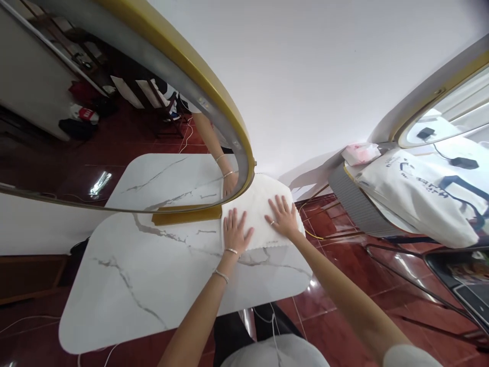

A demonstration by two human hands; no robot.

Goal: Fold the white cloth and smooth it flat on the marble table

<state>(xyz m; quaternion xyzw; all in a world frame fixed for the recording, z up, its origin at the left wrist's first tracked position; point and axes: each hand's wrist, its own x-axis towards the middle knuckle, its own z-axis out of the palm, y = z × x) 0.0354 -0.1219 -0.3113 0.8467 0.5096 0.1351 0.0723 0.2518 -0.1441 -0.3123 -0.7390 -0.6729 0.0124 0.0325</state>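
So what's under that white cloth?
The white cloth lies flat on the white marble-patterned table, with the left hand and right hand pressing on it. Whether anything small hides beneath cannot be seen.

A white marble-patterned table (153, 285) with grey veins stands on a glossy red tiled floor (332, 306), and a large round mirror (126, 127) with a gold frame rests on its far edge against a white wall (305, 66). To the right, a second gold-framed mirror (446, 112) stands above another surface carrying a white printed bag (416, 199) and a pink packet (361, 153). A yellow cable (317, 235) lies on the floor just beside the table's right edge, and thin white cables (23, 321) trail across the floor at the lower left.
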